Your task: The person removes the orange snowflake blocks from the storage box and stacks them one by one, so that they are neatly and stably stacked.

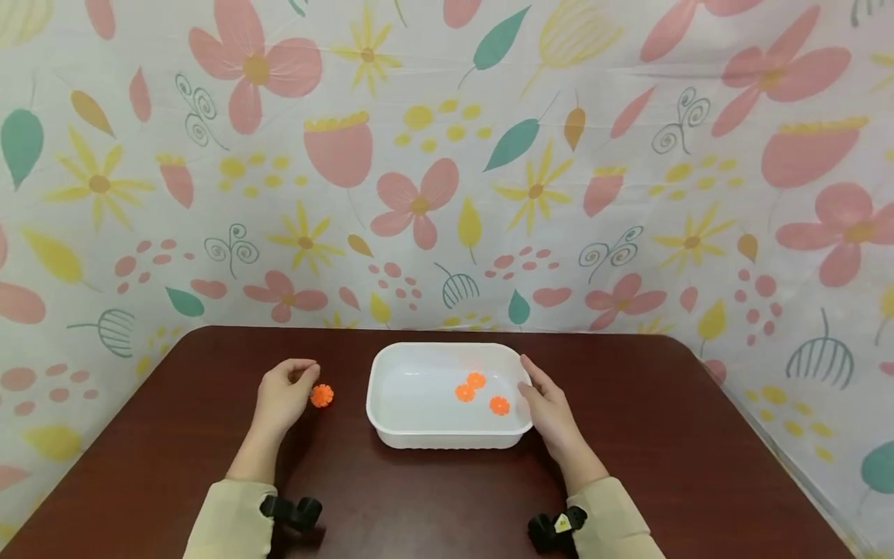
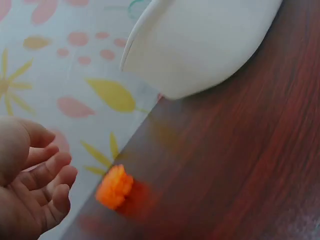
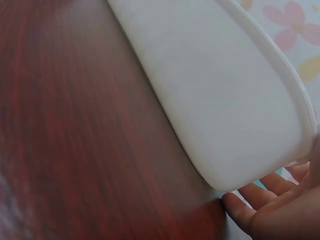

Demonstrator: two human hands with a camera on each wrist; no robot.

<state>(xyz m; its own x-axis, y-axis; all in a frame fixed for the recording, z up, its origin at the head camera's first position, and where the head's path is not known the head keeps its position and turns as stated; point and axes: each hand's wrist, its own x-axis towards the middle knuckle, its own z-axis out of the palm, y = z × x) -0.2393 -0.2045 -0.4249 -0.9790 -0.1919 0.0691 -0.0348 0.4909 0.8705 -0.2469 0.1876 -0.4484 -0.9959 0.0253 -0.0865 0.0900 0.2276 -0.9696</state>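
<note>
A small orange flower-shaped piece (image 1: pixel 322 396) lies on the table left of a white rectangular tub (image 1: pixel 457 440). Close beside that piece is my left hand (image 1: pixel 285 390), its fingers loosely bent. In the left wrist view a gap shows between the fingers (image 2: pixel 61 200) and the orange piece (image 2: pixel 115 187). My right hand (image 1: pixel 552 407) grips the tub's right end, thumb at the rim. Its other fingers (image 3: pixel 260 192) lie along the outside wall and lower corner in the right wrist view. Inside the tub lie 3 more orange flower-shaped pieces (image 1: pixel 499 405), toward its right side.
The tub stands on a dark reddish-brown table (image 1: pixel 419 497) near its far edge. Behind the table hangs a white cloth with a flower and leaf print (image 1: pixel 419 155). Black devices (image 1: pixel 292 512) are strapped at both wrists.
</note>
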